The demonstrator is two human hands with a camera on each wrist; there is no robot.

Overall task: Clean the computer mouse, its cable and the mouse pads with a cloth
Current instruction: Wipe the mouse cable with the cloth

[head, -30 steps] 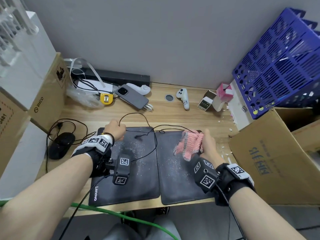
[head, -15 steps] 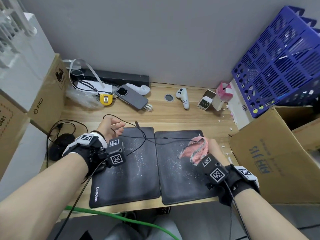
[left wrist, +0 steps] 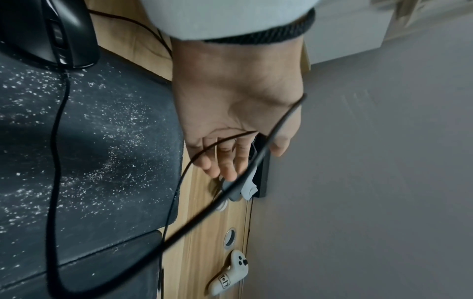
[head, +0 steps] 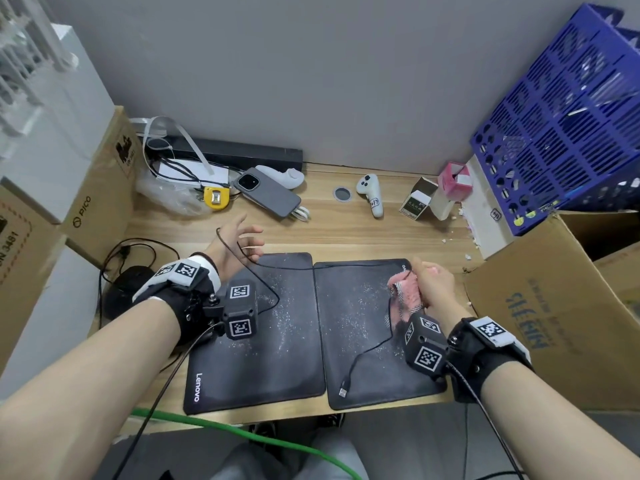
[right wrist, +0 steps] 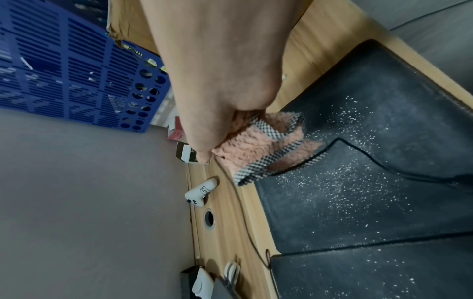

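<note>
My left hand point(head: 244, 239) hovers above the far edge of the left mouse pad point(head: 256, 344), fingers spread. The thin black mouse cable point(head: 277, 266) lies loosely looped over the left hand point(left wrist: 243, 157). It runs right across both dusty pads into the pink cloth point(head: 403, 297). My right hand point(head: 429, 284) grips that cloth bunched around the cable over the right pad point(head: 360, 344). Below the cloth point(right wrist: 266, 149) the cable point(right wrist: 363, 155) hangs down to its USB plug point(head: 343, 392) on the pad. The black mouse point(head: 126, 289) sits on the desk left of the pads, also in the left wrist view point(left wrist: 51, 30).
A grey phone point(head: 266, 192), a white controller point(head: 372, 195), small cartons point(head: 420, 202) and a cable-strewn bag point(head: 173, 192) line the back of the desk. Cardboard boxes point(head: 540, 306) and a blue crate point(head: 561, 126) crowd the right; a box point(head: 100, 188) stands left.
My left hand has let go of the cable, lifted and spread its fingers. My right hand has slid the cloth right and nearer along the cable, whose plug end now lies on the right pad.
</note>
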